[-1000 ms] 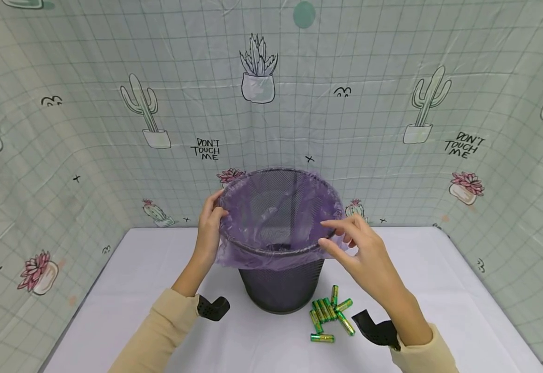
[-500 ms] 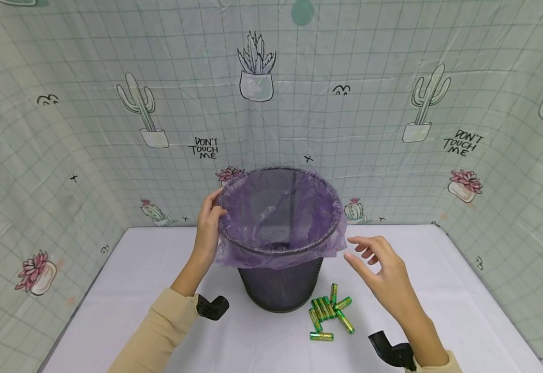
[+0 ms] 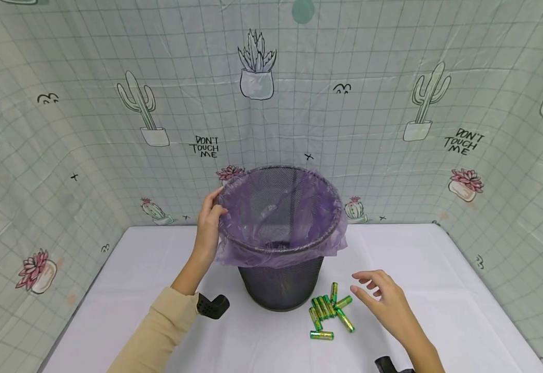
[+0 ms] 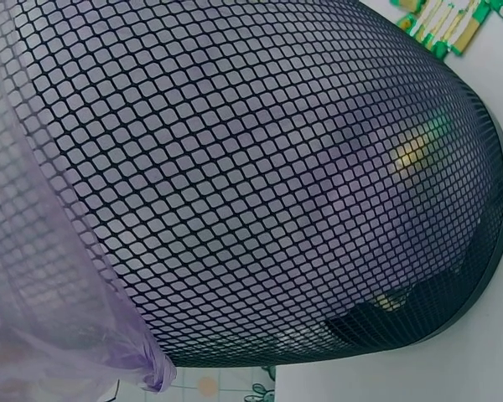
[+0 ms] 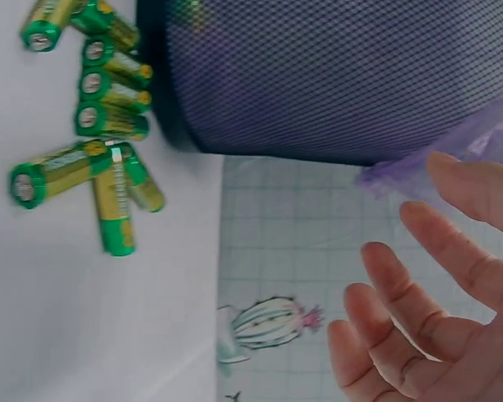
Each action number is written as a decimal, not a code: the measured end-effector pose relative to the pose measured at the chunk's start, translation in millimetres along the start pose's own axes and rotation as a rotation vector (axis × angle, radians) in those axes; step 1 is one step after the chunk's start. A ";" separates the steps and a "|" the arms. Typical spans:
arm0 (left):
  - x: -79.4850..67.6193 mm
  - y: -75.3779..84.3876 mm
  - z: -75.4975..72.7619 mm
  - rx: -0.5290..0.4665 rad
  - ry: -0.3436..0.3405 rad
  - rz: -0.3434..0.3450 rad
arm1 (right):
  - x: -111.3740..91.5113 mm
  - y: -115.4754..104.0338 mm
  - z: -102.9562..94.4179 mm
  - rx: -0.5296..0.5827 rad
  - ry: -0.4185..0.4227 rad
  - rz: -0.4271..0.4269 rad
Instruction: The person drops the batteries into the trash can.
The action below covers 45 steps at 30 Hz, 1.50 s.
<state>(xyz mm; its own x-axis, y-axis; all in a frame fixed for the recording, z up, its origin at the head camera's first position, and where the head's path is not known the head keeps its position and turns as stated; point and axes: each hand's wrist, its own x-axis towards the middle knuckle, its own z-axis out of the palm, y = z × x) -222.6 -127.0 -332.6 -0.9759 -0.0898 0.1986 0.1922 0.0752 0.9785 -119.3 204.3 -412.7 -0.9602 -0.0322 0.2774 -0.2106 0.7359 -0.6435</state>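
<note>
A black mesh wastebasket stands upright on the table, lined with a thin purple bin bag folded over its rim. My left hand grips the rim at the left through the bag, thumb over the edge. Several green and gold batteries lie in a loose cluster at the basket's front right. My right hand hovers just right of them, fingers loosely bent, holding nothing. Through the mesh in the left wrist view shows a blurred yellow-green thing, apparently inside the basket.
A white cloth covers the table. Behind and at both sides hangs a pale green gridded curtain printed with cacti. Each forearm carries a black wrist mount.
My right hand has left the right side of the basket's rim, moving right and then down towards the batteries. The left hand stays on the rim, and the batteries have not moved.
</note>
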 end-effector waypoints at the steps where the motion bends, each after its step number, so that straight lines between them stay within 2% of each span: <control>1: 0.1 -0.1 -0.1 -0.001 0.000 0.002 | -1.4 3.2 2.4 -0.004 -0.014 0.015; 11: -0.5 -1.7 -0.5 0.012 0.002 0.000 | -19.6 28.8 18.5 -0.010 -0.172 0.212; 16: 0.2 -1.3 -0.4 0.011 0.001 -0.001 | -27.1 39.1 25.4 0.006 -0.243 0.282; 25: -0.3 0.0 0.1 -0.008 0.005 -0.004 | -43.2 47.4 37.0 0.027 -0.292 0.373; 33: -0.7 0.1 0.3 0.002 0.004 -0.001 | -45.5 48.5 45.6 0.020 -0.313 0.378; 45: -0.7 -1.2 0.3 0.007 -0.003 0.007 | -46.9 44.9 47.3 -0.017 -0.306 0.383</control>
<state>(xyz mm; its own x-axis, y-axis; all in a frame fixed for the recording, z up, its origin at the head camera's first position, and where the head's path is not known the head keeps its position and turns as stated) -222.2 -126.7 -333.9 -0.9749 -0.0862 0.2052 0.1982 0.0827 0.9767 -92.4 206.9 -488.3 -0.9785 0.0477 -0.2009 0.1689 0.7445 -0.6459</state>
